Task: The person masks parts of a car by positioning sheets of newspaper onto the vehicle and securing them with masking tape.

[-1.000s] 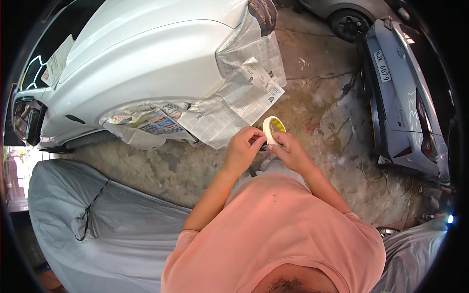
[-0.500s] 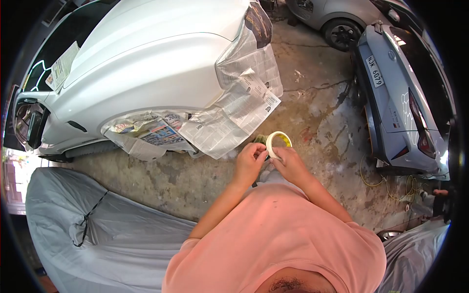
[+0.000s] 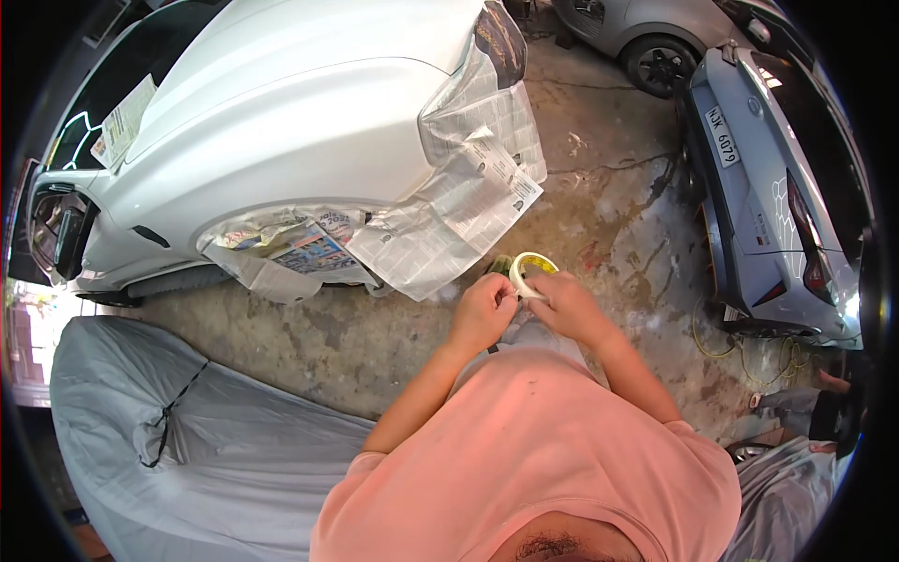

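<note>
A roll of cream masking tape (image 3: 534, 270) with a yellow inner core is gripped by my right hand (image 3: 566, 302), whose fingers wrap over its near right side. My left hand (image 3: 484, 310) is closed in a pinch at the roll's left edge; what its fingertips hold is too small to make out. Both hands are close together in front of my body. Ahead and to the left, newspaper sheets (image 3: 440, 220) cover the front corner of a white car (image 3: 309, 122), and more newspaper (image 3: 304, 251) fills its wheel arch.
A grey cover (image 3: 187, 440) with a black cord drapes a large object at lower left. A silver-blue car (image 3: 749, 187) stands at right, a grey car (image 3: 618, 23) behind it. A yellow cable (image 3: 716, 354) lies on the floor. Another person's leg (image 3: 787, 405) shows at far right.
The view has tilted, so the cars sit slightly lower in it than a second ago. The tape roll has turned a little in my hands. More of the other person shows at right.
</note>
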The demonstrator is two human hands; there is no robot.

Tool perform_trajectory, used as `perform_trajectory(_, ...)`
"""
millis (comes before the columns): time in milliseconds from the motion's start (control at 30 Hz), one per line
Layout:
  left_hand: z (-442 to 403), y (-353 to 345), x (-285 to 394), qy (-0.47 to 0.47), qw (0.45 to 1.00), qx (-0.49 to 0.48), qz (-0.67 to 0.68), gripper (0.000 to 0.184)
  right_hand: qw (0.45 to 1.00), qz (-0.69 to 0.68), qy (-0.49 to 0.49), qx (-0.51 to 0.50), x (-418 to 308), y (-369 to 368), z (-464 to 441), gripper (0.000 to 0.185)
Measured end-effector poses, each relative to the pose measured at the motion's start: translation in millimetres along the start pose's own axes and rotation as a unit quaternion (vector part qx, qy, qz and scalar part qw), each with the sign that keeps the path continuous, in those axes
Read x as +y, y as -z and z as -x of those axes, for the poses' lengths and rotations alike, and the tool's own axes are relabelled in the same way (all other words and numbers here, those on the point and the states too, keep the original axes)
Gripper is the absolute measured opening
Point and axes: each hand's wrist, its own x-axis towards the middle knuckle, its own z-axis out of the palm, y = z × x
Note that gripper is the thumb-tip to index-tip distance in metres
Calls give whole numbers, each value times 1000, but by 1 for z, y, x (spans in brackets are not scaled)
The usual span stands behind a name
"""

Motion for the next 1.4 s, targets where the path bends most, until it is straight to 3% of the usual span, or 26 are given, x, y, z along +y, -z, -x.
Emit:
perform_trajectory(100, -6, -13, -14, 23, 992, 53, 113, 11, 999, -5, -27, 27, 4, -9, -2, 27)
perform_trajectory(167, -7, -27, 6, -13, 974, 169, 153, 11, 996, -67, -25, 56, 1, -9, -6, 31)
perform_trajectory(233, -8, -30, 12, -59, 965, 212, 143, 11, 993, -88, -18, 72, 0, -12, -6, 35)
perform_trajectory(400, -20, -20, 9, -173, 963, 204, 31, 5, 997, -2, -19, 70, 10, -8, -34, 40)
perform_trajectory(500, -36, 7, 46, -139, 938, 317, 37, 6, 987, 20, -159, -2, 76, 0, -56, 38)
perform_trajectory(600, -79, 14, 39, -81, 950, 289, 84, 10, 974, -103, -203, -1, 42, 42, -77, 32)
perform_trajectory(700, -115, -1, 44, -86, 958, 261, 81, 13, 962, -207, -51, 170, 45, 40, -111, 30)
perform_trajectory(800, -152, -15, 34, -94, 960, 259, 55, 19, 964, -222, -103, 102, 69, 64, -148, 24)
perform_trajectory(933, -214, -22, 43, -106, 942, 319, -14, 32, 979, -145, -40, 137, 121, 95, -194, 21)
perform_trajectory(1000, -253, -5, 29, -145, 904, 341, -215, 35, 983, -142, -27, 112, 144, 115, -223, 31)
perform_trajectory(1033, -270, 1, 28, -136, 912, 302, -242, 39, 985, -141, -22, 99, 153, 123, -239, 37)
perform_trajectory(1133, -317, 3, 20, -144, 880, 301, -338, 41, 1000, 0, -3, 10, 145, 154, -297, 53)
perform_trajectory(1233, -341, -1, 11, -112, 867, 298, -382, 48, 990, -5, 137, 35, 166, 142, -360, 53)
perform_trajectory(1400, -364, 3, -11, -80, 837, 300, -451, 55, 976, -11, 218, 5, 164, 136, -411, 59)
